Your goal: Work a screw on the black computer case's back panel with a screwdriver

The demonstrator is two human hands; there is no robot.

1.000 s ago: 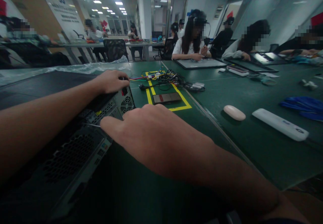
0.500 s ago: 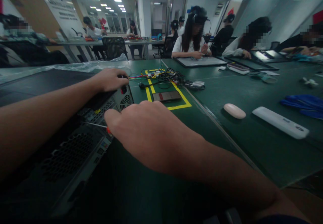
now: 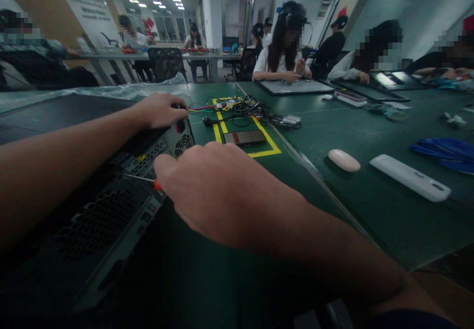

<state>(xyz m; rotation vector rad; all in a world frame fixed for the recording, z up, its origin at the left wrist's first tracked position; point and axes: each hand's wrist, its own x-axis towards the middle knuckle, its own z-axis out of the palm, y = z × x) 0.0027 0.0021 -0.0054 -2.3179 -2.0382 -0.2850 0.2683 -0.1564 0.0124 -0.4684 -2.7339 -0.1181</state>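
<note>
My right hand is gripping an orange-handled steel screwdriver, ideally squarely; my left hand, grip unclear, is bracing the boxy black computer.

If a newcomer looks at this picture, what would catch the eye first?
Probably the large right hand in the middle, closed around a screwdriver with some orange showing. Next, the left hand on the dark computer case, at left. Beyond them, bright yellow tape marks the green table.

Computer case at left on the table, plastic sheet behind it along the far edge, cables to its right, phone before the cables, panel at the far edge.
</note>
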